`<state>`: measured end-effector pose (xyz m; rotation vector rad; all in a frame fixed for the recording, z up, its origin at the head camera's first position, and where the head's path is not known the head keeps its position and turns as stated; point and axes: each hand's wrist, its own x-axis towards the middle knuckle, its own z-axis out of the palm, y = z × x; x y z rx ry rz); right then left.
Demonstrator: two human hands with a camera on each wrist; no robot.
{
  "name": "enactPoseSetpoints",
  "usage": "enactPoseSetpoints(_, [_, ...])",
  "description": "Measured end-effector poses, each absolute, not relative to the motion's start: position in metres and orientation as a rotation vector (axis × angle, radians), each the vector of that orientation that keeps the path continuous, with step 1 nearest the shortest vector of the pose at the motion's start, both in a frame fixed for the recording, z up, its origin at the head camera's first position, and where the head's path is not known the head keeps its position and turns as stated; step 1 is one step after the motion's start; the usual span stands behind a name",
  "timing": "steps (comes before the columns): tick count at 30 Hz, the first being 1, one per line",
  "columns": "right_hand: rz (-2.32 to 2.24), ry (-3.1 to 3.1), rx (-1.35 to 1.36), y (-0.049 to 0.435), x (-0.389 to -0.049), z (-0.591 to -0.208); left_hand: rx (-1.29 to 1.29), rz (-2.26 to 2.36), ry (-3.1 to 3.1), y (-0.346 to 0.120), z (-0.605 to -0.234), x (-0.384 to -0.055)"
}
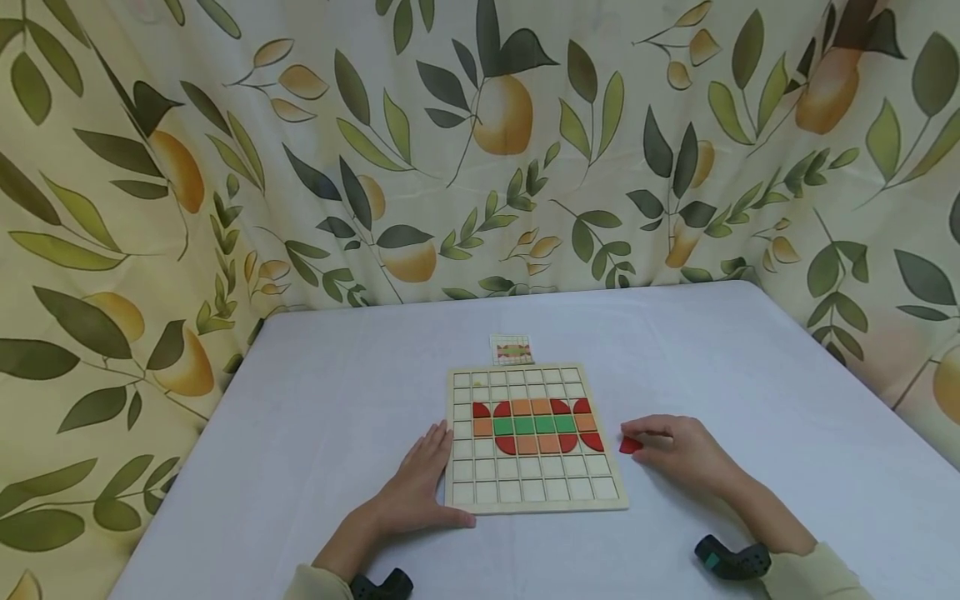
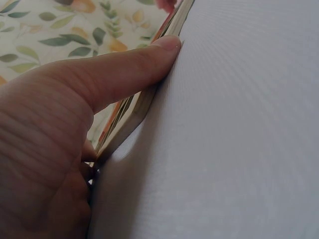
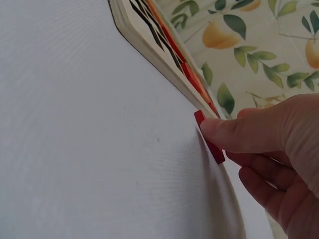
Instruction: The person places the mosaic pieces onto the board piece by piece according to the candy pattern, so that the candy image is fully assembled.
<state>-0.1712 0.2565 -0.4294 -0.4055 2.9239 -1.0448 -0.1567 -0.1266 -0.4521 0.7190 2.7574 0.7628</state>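
Note:
A wooden grid board [image 1: 540, 496] lies on the table, bearing rows of red, orange and green tiles. The left hand [image 1: 416, 483] rests against the board's left side, its fingers fairly straight along that edge and the thumb at the near left corner. In the left wrist view the thumb [image 2: 124, 69] lies along the board's edge. Just right of the board, the right hand [image 1: 686, 454] pinches a red tile [image 1: 630, 445] between thumb and fingers. Seen from the right wrist, this red tile [image 3: 209, 137] is held tilted, close to the board's edge [image 3: 159, 62].
A small pattern card [image 1: 513, 350] with a matching coloured design lies at the board's far edge. A white cloth covers the table [image 1: 337, 375]. Behind and at the sides hangs a leaf-and-fruit patterned curtain [image 1: 450, 208]. Black wrist devices [image 1: 733, 558] sit on both wrists.

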Motion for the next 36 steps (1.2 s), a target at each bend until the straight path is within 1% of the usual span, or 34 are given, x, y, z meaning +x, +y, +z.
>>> enactPoseSetpoints(10, [-1.083, 2.955, -0.378, 0.258, -0.173, -0.437, 0.717, 0.772, 2.757, -0.127, -0.453, -0.156])
enactPoseSetpoints(26, [-1.072, 2.982, -0.548, 0.260, -0.179, -0.444, 0.664, 0.787, 2.753, -0.125, -0.453, -0.157])
enactPoseSetpoints(36, [-1.097, 2.971, -0.555, 0.259, -0.182, -0.442, 0.647, 0.791, 2.742, -0.124, -0.453, -0.157])
